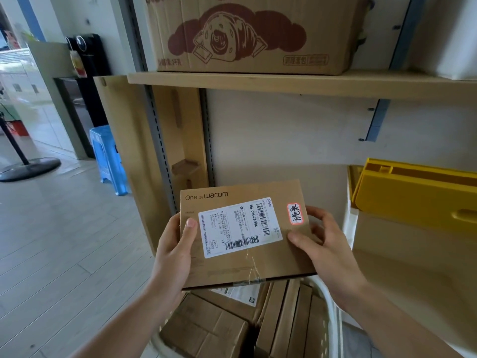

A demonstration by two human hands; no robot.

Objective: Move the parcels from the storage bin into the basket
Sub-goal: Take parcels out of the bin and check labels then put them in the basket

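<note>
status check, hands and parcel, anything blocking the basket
Left hand and right hand both grip the flat brown cardboard parcel. Held above the white basket, not yet in. Brown boxes already fill the basket; little room.

Both bare forearms are extended forward from the lower edge of the view, converging slightly. The left hand [173,250] is curled along one side edge of a flat parcel [245,264], thumb laid on top. The right hand [324,241] is clasped on the opposite edge, thumb on top and fingers bent behind.
</note>
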